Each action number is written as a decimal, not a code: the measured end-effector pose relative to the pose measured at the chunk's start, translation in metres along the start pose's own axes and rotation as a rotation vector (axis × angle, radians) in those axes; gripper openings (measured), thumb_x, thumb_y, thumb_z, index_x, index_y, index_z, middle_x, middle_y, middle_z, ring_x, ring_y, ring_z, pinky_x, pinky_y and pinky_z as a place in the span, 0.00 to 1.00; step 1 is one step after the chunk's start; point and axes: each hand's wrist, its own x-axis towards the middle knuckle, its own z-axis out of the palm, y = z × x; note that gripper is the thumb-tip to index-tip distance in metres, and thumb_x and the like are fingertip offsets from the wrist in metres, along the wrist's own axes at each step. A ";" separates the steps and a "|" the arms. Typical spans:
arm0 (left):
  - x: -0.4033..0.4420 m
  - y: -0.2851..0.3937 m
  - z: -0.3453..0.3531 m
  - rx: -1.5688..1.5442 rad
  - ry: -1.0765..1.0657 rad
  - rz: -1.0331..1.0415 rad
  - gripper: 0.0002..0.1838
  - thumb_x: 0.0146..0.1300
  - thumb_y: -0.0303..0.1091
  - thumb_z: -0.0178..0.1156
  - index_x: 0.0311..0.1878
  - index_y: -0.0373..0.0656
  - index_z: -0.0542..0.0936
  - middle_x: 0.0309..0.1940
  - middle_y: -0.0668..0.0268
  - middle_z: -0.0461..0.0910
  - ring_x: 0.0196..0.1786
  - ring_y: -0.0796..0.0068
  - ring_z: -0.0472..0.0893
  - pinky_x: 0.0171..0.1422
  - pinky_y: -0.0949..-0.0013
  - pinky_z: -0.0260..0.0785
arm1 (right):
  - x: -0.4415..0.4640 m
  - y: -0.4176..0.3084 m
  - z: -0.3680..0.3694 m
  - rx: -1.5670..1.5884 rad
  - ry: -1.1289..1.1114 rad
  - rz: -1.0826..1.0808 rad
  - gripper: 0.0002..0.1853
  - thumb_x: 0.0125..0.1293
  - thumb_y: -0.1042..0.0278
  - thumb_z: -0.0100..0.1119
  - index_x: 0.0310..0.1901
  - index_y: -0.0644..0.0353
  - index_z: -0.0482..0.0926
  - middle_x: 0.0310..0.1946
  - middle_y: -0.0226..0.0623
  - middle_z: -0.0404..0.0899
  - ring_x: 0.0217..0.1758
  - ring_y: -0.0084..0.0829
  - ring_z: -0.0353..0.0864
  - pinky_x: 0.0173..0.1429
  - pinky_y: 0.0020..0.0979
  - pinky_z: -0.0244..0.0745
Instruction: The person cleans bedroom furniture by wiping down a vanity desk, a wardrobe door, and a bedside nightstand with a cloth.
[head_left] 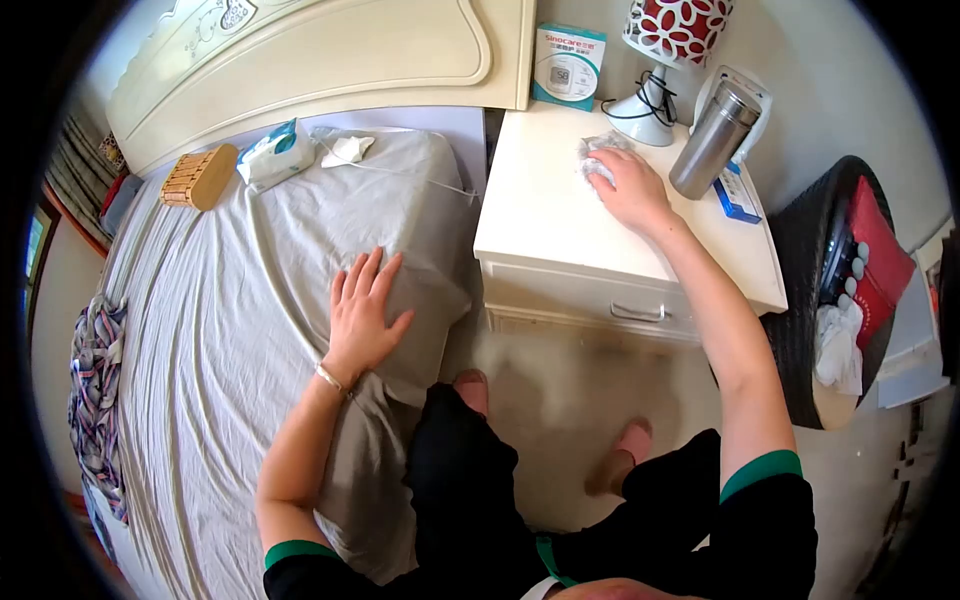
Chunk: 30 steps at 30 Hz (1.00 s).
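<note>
My right hand (632,190) presses a crumpled whitish wipe or cloth (598,150) onto the top of the cream nightstand (545,200), its fingers curled over it. Whether the crumpled piece is paper, cloth or plastic is hard to make out. Flat on the grey bedsheet (250,290) rests my left hand (362,315), fingers spread, holding nothing. Just right of my right hand a steel thermos (715,140) stands on the nightstand. Behind it are a table lamp (645,110) with a coiled black cord and a Sinocare box (568,68).
A blue box (738,195) lies by the thermos. On the bed are a tissue pack (276,157), a crumpled tissue (347,151), a wooden pillow (198,178) and a thin white cable. A black wicker chair (800,330) with a red cushion (875,265) stands to the right.
</note>
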 end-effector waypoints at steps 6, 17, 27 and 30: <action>0.004 0.000 -0.001 -0.066 -0.007 -0.008 0.43 0.55 0.38 0.67 0.75 0.49 0.63 0.74 0.59 0.63 0.76 0.58 0.61 0.80 0.50 0.48 | 0.071 0.007 0.040 -0.008 -0.091 -0.013 0.21 0.67 0.55 0.57 0.59 0.53 0.79 0.58 0.41 0.80 0.62 0.45 0.76 0.65 0.42 0.71; 0.010 -0.006 0.012 0.041 -0.002 -0.111 0.41 0.61 0.41 0.62 0.77 0.48 0.60 0.76 0.58 0.60 0.79 0.54 0.55 0.81 0.50 0.42 | 0.068 -0.032 0.062 0.013 -0.050 -0.070 0.18 0.67 0.55 0.57 0.55 0.49 0.82 0.56 0.37 0.81 0.60 0.44 0.77 0.63 0.43 0.72; 0.003 -0.018 0.013 -0.021 0.032 -0.020 0.35 0.64 0.41 0.61 0.74 0.46 0.66 0.74 0.57 0.64 0.78 0.55 0.58 0.80 0.54 0.47 | -0.078 -0.071 -0.016 0.142 0.024 -0.286 0.14 0.61 0.61 0.65 0.49 0.47 0.84 0.52 0.32 0.82 0.58 0.39 0.77 0.61 0.42 0.73; 0.000 -0.019 0.013 -0.045 0.042 0.002 0.34 0.64 0.40 0.61 0.73 0.45 0.66 0.74 0.57 0.64 0.78 0.55 0.59 0.80 0.53 0.48 | -0.127 -0.018 -0.052 0.013 0.076 -0.114 0.14 0.61 0.63 0.65 0.49 0.49 0.84 0.51 0.36 0.82 0.57 0.42 0.78 0.62 0.42 0.72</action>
